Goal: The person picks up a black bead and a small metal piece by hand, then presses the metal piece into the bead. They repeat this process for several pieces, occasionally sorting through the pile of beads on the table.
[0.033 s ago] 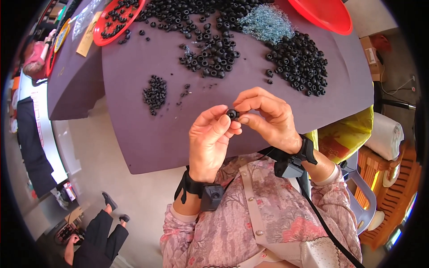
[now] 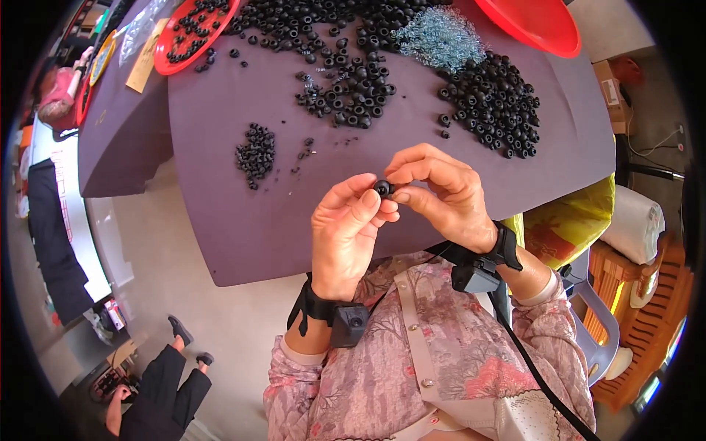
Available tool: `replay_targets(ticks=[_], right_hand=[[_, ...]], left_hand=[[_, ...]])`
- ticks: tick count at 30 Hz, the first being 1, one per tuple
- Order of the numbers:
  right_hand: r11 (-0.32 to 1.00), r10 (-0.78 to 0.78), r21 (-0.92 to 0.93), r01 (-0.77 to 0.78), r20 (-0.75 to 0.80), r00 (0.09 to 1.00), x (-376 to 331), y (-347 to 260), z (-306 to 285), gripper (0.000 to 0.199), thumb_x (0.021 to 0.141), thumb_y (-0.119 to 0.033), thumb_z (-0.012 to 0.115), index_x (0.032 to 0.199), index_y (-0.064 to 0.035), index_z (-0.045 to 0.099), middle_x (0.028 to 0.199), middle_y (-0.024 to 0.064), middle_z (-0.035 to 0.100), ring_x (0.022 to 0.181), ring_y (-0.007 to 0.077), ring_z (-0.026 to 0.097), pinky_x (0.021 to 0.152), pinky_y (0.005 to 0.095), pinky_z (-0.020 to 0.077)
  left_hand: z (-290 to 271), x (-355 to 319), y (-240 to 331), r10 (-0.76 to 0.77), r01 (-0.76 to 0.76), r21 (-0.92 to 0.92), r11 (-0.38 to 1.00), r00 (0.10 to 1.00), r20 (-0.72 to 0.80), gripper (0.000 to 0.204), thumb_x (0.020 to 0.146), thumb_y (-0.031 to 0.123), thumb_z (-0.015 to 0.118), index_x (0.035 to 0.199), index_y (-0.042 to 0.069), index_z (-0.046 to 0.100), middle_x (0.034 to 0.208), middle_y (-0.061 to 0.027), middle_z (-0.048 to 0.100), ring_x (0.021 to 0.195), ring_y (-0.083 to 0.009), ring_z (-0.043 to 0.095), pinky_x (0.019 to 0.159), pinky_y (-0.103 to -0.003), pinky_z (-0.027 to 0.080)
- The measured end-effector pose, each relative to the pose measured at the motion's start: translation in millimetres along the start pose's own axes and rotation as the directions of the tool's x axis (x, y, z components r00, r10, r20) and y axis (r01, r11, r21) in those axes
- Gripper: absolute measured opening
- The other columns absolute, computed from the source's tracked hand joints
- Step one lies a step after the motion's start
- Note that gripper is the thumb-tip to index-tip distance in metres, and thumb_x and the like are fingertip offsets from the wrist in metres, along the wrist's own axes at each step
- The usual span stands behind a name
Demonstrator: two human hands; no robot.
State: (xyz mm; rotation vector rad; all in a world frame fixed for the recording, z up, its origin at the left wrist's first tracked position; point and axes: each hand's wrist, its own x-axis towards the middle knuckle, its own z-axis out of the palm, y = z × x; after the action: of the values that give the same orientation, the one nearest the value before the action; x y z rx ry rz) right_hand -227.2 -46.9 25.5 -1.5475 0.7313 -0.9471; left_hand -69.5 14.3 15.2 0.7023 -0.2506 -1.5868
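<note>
Over the near part of the table both hands meet at a small round black cord lock [image 2: 382, 189] with a hole facing up. My left hand [image 2: 346, 228] pinches it between thumb and forefinger, the other fingers curled below. From the right side, the thumb and fingertips of my right hand [image 2: 441, 191] close on the same piece; whether they also hold a smaller part is hidden. Ahead lie a little heap of tiny black plungers [image 2: 255, 156], a heap of round black cord lock bodies [image 2: 496, 106] and a tangle of thin metal springs [image 2: 441, 38].
More black pieces [image 2: 353, 92] cover the far middle of the dark table [image 2: 228, 235]. A red tray [image 2: 163, 62] with small black parts is at far left, a red bowl [image 2: 540, 29] at far right. A yellow bag [image 2: 573, 220] hangs at the right edge. Other people are at the left.
</note>
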Motion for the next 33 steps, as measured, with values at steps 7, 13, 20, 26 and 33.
replay_targets(ticks=[7, 13, 20, 26, 33], right_hand=[[0.995, -0.065, -0.075, 0.062, -0.036, 0.997, 1, -5, 4, 0.017, 0.078, 0.008, 0.061, 0.094, 0.0019, 0.063, 0.098, 0.0115, 0.061, 0.087, 0.0168, 0.06, 0.076, 0.0273, 0.0492], [0.995, -0.08, -0.059, 0.077, -0.054, 0.995, 1, -6, 6, 0.015, 0.078, 0.006, 0.064, 0.093, 0.0019, 0.064, 0.098, 0.0112, 0.062, 0.085, 0.0164, 0.061, 0.074, 0.0266, 0.0492], [0.999, -0.031, -0.022, 0.03, -0.047, 0.998, 3, -7, 6, 0.012, 0.079, 0.006, 0.062, 0.09, 0.0014, 0.064, 0.095, 0.0099, 0.062, 0.081, 0.0151, 0.062, 0.07, 0.0258, 0.0499], [0.987, -0.148, -0.074, 0.145, -0.036, 0.988, 6, -7, 4, 0.017, 0.078, 0.01, 0.057, 0.09, 0.0008, 0.064, 0.093, 0.0102, 0.062, 0.078, 0.0168, 0.063, 0.066, 0.0263, 0.0518], [0.987, -0.152, -0.047, 0.151, -0.03, 0.988, 6, -3, 3, 0.016, 0.078, 0.01, 0.059, 0.091, 0.0013, 0.065, 0.096, 0.0103, 0.062, 0.08, 0.0163, 0.064, 0.069, 0.0257, 0.0527]], left_hand=[[6, -4, 3, 0.023, -0.023, 0.048, 0.999, 1.0, 0.016, 0.02, 0.088, 0.002, 0.057, 0.107, 0.0, 0.06, 0.094, -0.0127, 0.067, 0.081, -0.0202, 0.066, 0.074, -0.033, 0.055], [6, -6, 4, 0.062, -0.063, 0.057, 0.996, 0.998, 0.013, 0.02, 0.088, 0.001, 0.058, 0.107, -0.001, 0.06, 0.093, -0.0129, 0.067, 0.08, -0.0206, 0.066, 0.073, -0.033, 0.055], [10, -8, 4, 0.089, -0.088, 0.111, 0.99, 0.996, 0.0, 0.019, 0.088, 0.002, 0.058, 0.106, 0.0, 0.061, 0.092, -0.0123, 0.067, 0.078, -0.02, 0.066, 0.071, -0.032, 0.055], [8, -9, 3, 0.094, -0.095, 0.111, 0.989, 0.995, 0.013, 0.018, 0.088, 0.003, 0.058, 0.106, 0.0, 0.061, 0.09, -0.0119, 0.067, 0.078, -0.0203, 0.066, 0.071, -0.033, 0.055], [13, -8, 2, 0.096, -0.093, 0.097, 0.991, 0.995, -0.022, 0.019, 0.088, 0.002, 0.056, 0.107, 0.001, 0.062, 0.089, -0.0118, 0.066, 0.078, -0.0193, 0.065, 0.071, -0.033, 0.054]])
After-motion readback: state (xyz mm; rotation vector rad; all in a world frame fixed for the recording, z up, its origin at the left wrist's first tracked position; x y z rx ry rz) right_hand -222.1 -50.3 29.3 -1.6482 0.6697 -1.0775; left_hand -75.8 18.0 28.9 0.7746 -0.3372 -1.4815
